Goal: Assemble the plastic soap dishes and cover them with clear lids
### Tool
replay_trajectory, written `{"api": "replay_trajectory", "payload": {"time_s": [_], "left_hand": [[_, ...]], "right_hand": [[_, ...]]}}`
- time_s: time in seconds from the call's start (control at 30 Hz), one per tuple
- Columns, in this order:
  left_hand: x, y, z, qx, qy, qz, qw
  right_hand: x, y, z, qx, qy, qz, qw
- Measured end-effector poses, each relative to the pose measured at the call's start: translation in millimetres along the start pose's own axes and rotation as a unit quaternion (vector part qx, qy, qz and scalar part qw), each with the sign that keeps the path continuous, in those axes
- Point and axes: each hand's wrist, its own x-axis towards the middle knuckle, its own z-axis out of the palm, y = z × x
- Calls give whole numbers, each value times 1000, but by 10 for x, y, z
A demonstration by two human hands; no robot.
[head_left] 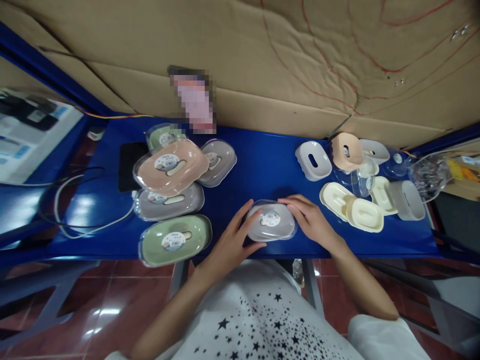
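Note:
A grey soap box (275, 226) with a clear lid and a round label lies on the blue table in front of me. My left hand (237, 234) grips its left side, fingers over the lid and thumb along the near edge. At the far right corner, the bent fingers of my right hand (305, 216) press against the same box. Part of the rim is hidden under the fingers. On the left are lidded soap boxes: a green stack (198, 227), a peach one (150, 172) and several grey ones (221, 170).
To the right stand a pale lilac base (318, 172), a peach base (347, 150), cream trays (365, 215) and a grey base (407, 200), with clear lids (363, 180) among them. A blurred-out phone-like object (193, 100) leans on the cardboard wall (262, 110). A white cable (93, 232) hangs at left.

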Motion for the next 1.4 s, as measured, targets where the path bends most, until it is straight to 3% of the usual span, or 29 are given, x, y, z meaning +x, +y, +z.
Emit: {"api": "replay_trajectory", "payload": {"time_s": [0.3, 0.53, 0.8, 0.9, 1.0, 1.17, 1.4], "left_hand": [[-1, 3, -25, -40, -38, -35, 998], [6, 26, -38, -60, -55, -54, 995], [20, -11, -36, -72, -55, -57, 994], [7, -17, -6, -56, -22, -34, 998], [1, -3, -5, -50, -1, -9, 999], [-5, 39, -37, -56, 12, 1, 998], [-15, 47, -26, -58, 3, -26, 998]], "right_hand": [[25, -91, -73, -144, -55, -61, 986], [-127, -162, 39, -175, -140, -153, 962], [-98, 1, 88, -182, -148, -180, 955], [87, 96, 19, -198, -124, -165, 958], [434, 206, -94, -229, -57, -128, 963], [1119, 252, -218, -334, 19, -87, 938], [1786, 133, 83, -354, 59, -27, 933]]}}
